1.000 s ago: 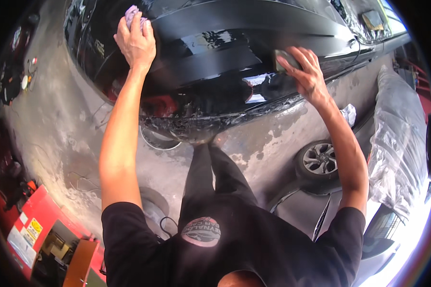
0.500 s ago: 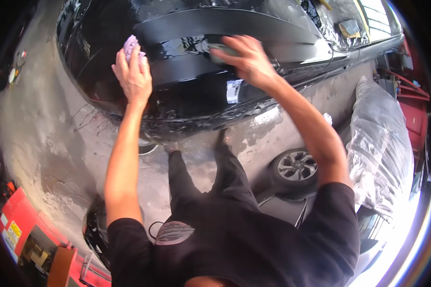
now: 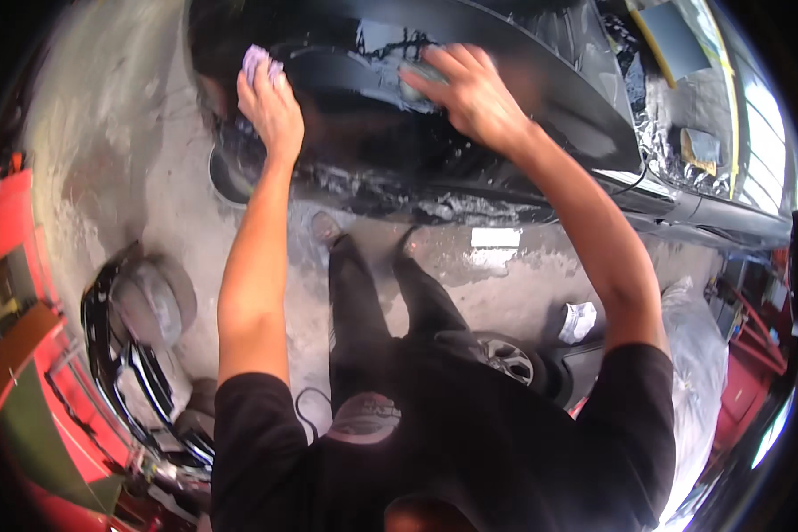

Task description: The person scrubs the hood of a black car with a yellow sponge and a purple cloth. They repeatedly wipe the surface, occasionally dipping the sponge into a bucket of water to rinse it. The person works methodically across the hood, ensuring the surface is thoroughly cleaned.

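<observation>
A glossy black car panel with wet-looking reflective patches fills the upper middle of the view. My left hand is closed around a crumpled lilac cloth on or just above the panel's left part. Farther right, my right hand, blurred, grips a pale grey-green pad over the panel, its fingers largely covering it. To the upper right, a small tan-and-grey pad and a dark rectangular sheet lie on the masked part of the car.
A loose black car part lies at lower left beside red shop furniture. A wheel, a crumpled white item and a bulky plastic-wrapped bundle are at lower right. My feet stand on the concrete floor below the panel.
My right hand has moved left across the panel with the pad, most of that in the first half second. The view has shifted, bringing more of the lower-left car part and red furniture into sight.
</observation>
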`<state>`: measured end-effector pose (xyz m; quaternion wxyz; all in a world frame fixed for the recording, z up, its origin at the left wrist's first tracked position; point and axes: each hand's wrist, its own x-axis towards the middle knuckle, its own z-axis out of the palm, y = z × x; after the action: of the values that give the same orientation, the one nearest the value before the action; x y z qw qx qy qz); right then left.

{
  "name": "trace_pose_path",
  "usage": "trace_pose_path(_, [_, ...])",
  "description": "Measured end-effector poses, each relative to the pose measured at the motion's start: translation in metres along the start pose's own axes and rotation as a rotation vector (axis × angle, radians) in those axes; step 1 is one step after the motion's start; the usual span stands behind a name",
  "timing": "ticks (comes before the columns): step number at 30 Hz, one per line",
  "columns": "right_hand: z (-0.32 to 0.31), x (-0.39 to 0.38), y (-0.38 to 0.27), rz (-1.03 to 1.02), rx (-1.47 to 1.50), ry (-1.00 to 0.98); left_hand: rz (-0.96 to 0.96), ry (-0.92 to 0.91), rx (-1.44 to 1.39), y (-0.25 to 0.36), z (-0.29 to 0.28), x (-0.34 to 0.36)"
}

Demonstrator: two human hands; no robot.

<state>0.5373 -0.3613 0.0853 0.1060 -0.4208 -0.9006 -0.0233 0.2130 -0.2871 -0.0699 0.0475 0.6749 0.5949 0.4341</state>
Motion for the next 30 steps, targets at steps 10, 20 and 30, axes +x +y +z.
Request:
trace_pose_path(10, [-0.028, -0.092, 0.033, -0.065, 0.032, -0.078, -0.131, -0.012, -0.01, 0.029, -0.009, -0.063])
trace_pose_path(20, [-0.024, -0.053, 0.031, -0.182, 0.069, -0.107, -0.148, 0.019, -0.016, 0.025, -0.018, -0.066])
trace_pose_path(30, [0.048, 0.073, -0.004, -0.221, 0.081, -0.052, -0.188, 0.012, 0.003, 0.029, -0.011, -0.068])
